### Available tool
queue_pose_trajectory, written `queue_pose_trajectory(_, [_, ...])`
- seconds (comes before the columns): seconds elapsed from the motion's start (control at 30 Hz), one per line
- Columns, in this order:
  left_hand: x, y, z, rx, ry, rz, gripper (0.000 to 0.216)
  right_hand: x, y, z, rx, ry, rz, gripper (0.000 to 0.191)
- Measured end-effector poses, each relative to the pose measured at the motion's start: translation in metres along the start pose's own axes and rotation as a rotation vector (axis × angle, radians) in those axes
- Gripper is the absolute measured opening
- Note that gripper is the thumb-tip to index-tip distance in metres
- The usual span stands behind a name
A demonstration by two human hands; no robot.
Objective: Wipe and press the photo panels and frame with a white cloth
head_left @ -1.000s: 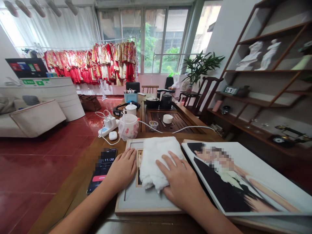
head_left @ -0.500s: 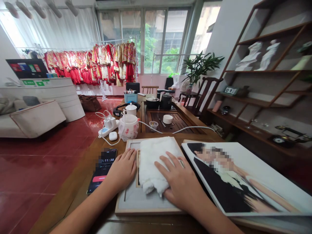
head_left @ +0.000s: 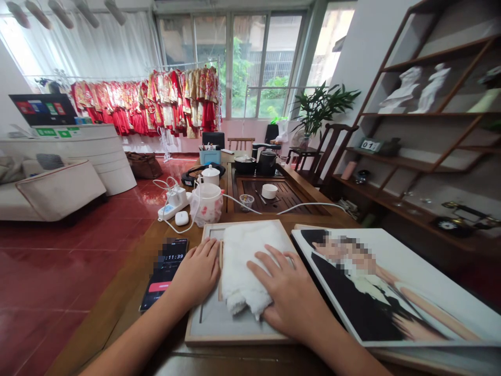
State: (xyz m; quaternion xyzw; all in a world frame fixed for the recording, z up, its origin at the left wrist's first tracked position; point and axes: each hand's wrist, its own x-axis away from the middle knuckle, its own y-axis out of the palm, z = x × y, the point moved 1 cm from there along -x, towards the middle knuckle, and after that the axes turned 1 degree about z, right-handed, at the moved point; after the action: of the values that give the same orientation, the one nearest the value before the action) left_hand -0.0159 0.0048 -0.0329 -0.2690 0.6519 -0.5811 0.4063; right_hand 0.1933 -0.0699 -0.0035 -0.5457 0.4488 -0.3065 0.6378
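A folded white towel (head_left: 245, 266) lies on a wood-framed board (head_left: 213, 318) in front of me. My right hand (head_left: 284, 282) rests on the towel's right side with its fingers spread over the cloth; the thumb is at the towel's lower right edge. On the board's left edge lies my left hand (head_left: 201, 271), fingers stretched out, with nothing in them. The towel hides the middle of the board, and a strip of a smaller inner wooden frame (head_left: 220, 284) shows along its left side.
A phone (head_left: 164, 277) showing a running timer lies left of the board. To the right is a large photo panel (head_left: 376, 292). Behind stand a plastic-wrapped container (head_left: 207, 203), a lidded white cup (head_left: 210, 175), a power strip (head_left: 172, 203), a white cable (head_left: 309, 205) and a tea tray (head_left: 250, 189).
The towel has shifted very slightly to the left under my right hand, covering a little more of the inner frame. My left hand has stayed in place.
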Motion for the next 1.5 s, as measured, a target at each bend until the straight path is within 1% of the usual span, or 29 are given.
queue_pose_trajectory(0.07, [0.0000, -0.0003, 0.0002, 0.000, 0.000, -0.001, 0.047, -0.0002, 0.0013, 0.0019, 0.029, 0.049, 0.020, 0.061])
queue_pose_trajectory(0.13, [0.0000, -0.0005, 0.0003, 0.001, -0.001, -0.002, 0.046, -0.0005, 0.0031, 0.0027, 0.047, 0.060, 0.027, 0.062])
queue_pose_trajectory(0.33, [0.0000, 0.0003, 0.0005, -0.013, -0.005, -0.014, 0.047, 0.0001, 0.0066, 0.0010, 0.025, -0.061, 0.010, 0.067])
queue_pose_trajectory(0.53, [-0.0002, 0.0015, -0.0002, -0.026, -0.003, -0.013, 0.047, 0.0007, 0.0093, 0.0007, -0.010, -0.097, 0.024, 0.066])
queue_pose_trajectory(0.7, [-0.0004, 0.0020, -0.0007, -0.033, -0.003, -0.016, 0.047, -0.0010, 0.0088, 0.0023, 0.009, -0.045, 0.044, 0.060])
queue_pose_trajectory(0.77, [-0.0003, 0.0023, -0.0007, -0.031, 0.001, -0.012, 0.048, -0.0018, 0.0077, 0.0038, 0.021, -0.007, 0.063, 0.060])
queue_pose_trajectory(0.83, [-0.0001, 0.0025, -0.0005, -0.030, 0.002, -0.007, 0.048, -0.0024, 0.0070, 0.0048, 0.020, -0.002, 0.063, 0.061])
queue_pose_trajectory(0.9, [-0.0001, 0.0025, -0.0003, -0.029, -0.002, -0.006, 0.047, -0.0023, 0.0067, 0.0048, 0.006, -0.034, 0.041, 0.060])
queue_pose_trajectory(1.07, [-0.0002, 0.0022, -0.0004, -0.028, -0.003, -0.004, 0.047, 0.0005, 0.0066, 0.0004, -0.066, -0.187, -0.008, 0.060])
queue_pose_trajectory(1.13, [-0.0002, 0.0022, -0.0005, -0.031, 0.000, -0.006, 0.046, 0.0014, 0.0069, -0.0008, -0.079, -0.223, -0.015, 0.060])
queue_pose_trajectory(1.2, [-0.0001, 0.0024, -0.0005, -0.036, 0.001, -0.008, 0.046, 0.0012, 0.0074, -0.0001, -0.062, -0.191, -0.009, 0.059])
queue_pose_trajectory(1.3, [-0.0003, 0.0028, -0.0002, -0.035, -0.002, -0.009, 0.047, -0.0002, 0.0076, 0.0033, -0.007, -0.077, 0.018, 0.058])
queue_pose_trajectory(1.37, [-0.0005, 0.0031, -0.0002, -0.030, -0.005, -0.008, 0.047, -0.0008, 0.0069, 0.0046, 0.017, -0.047, 0.030, 0.057])
queue_pose_trajectory(1.43, [-0.0008, 0.0033, -0.0002, -0.026, -0.007, -0.007, 0.047, -0.0009, 0.0058, 0.0042, 0.019, -0.082, 0.023, 0.058])
queue_pose_trajectory(1.5, [-0.0008, 0.0031, -0.0003, -0.021, -0.006, -0.006, 0.047, -0.0005, 0.0046, 0.0029, 0.002, -0.156, 0.007, 0.058])
